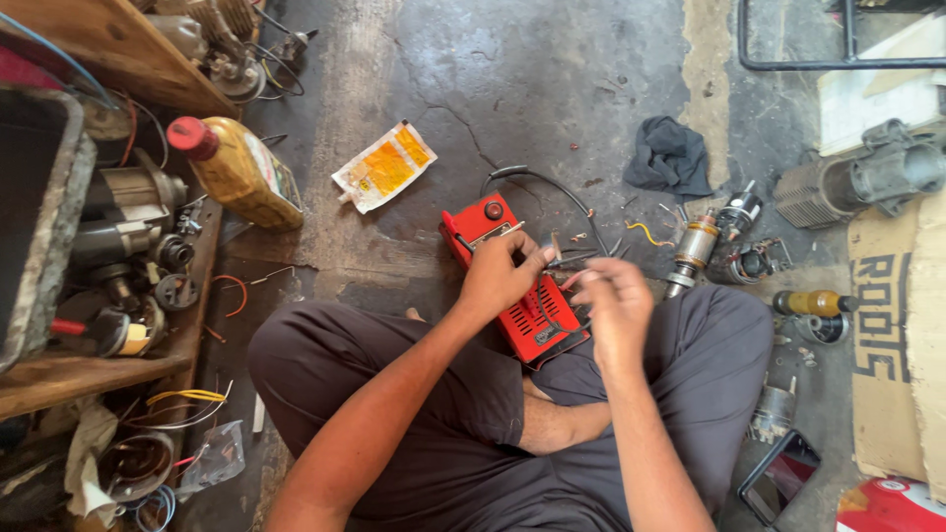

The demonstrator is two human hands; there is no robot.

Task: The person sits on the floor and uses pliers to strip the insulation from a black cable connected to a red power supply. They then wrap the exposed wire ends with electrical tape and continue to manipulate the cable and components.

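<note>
Hands meet over the red box [512,286], which lies under them, long axis slanting away to the left. Left hand [501,278] rests curled on its top, nearer; right hand [616,307] hovers just beside, fingers pinched around something too small to tell.

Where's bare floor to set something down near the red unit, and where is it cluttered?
Free: the concrete patch beyond the red unit, bordered by the yellow packet on one side and the dark rag on the other. Crowded: motor parts right of the right hand, and the wooden shelf beside the oil bottle.
</note>
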